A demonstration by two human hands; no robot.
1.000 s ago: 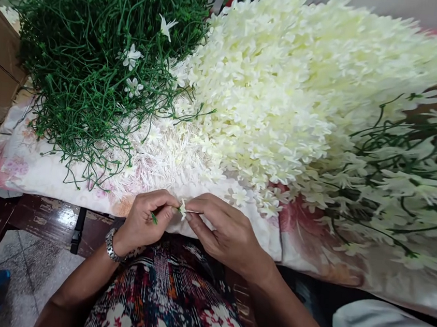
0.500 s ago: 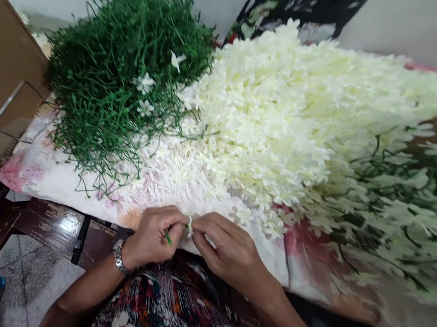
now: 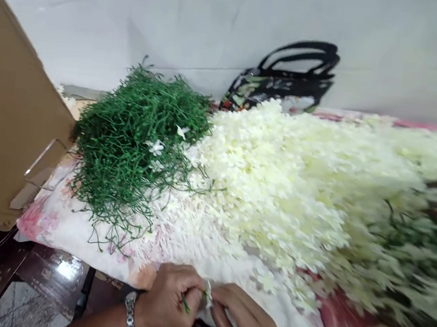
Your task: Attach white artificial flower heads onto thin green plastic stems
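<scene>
My left hand, with a metal watch at the wrist, is closed around a green plastic flower stem. One end of the stem pokes out below the fingers and the other points toward my right hand. There my right thumb and fingertips pinch a thin white stamen piece against the stem tip. Whether the two are joined I cannot tell. Just beyond my hands lie loose white stamen pieces on a floral cloth.
A heap of green stems lies at back left, beside a cardboard box. White artificial blossoms are piled across the middle and right. Blurred flowers on green stems lie far right. A black floral bag stands against the wall.
The view has tilted upward, so my hands and the heaps sit lower and slightly to the right. Both hands keep the same grip on the stem and white piece.
</scene>
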